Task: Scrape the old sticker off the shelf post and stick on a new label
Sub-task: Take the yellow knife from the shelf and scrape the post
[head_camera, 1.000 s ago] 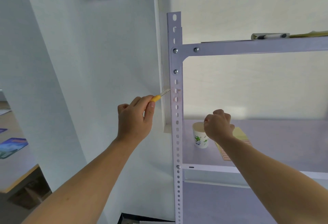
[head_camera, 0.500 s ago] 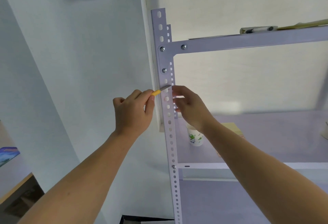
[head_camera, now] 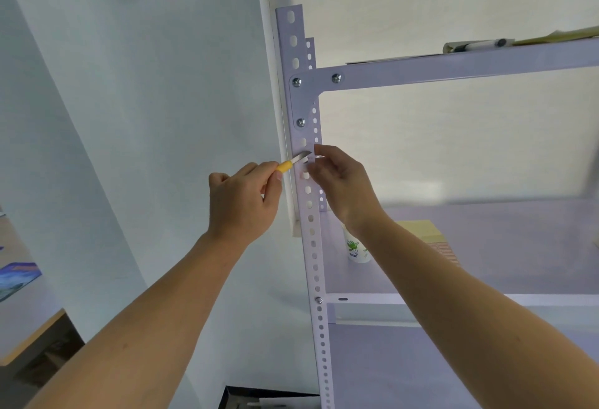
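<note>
Sticker point(head_camera: 310, 152): pale patch on the front face of the shelf post point(head_camera: 313, 246), just under the upper bolts point(head_camera: 300, 122). It is the same colour as the post, its outline is hard to make out, and no writing is legible.

Right hand point(head_camera: 340, 181), right of the post, pinches the sticker's right edge between thumb and forefinger. Left hand point(head_camera: 241, 204), left of the post, grips one scraper point(head_camera: 293, 163): yellow handle mostly buried in the fist, metal blade tip on the sticker.

Four bolts counted on the post and its corner bracket.

Right of the post, lower shelf point(head_camera: 518, 246):
- One paper cup point(head_camera: 356, 249), green print, characters too small to read, top hidden by the right wrist.
- One yellow pad point(head_camera: 419, 230), partly behind the forearm.

Upper shelf point(head_camera: 453, 66):
- One marker point(head_camera: 479, 46).
- One yellow sheet point(head_camera: 557, 35), cut off at the frame edge.
</note>
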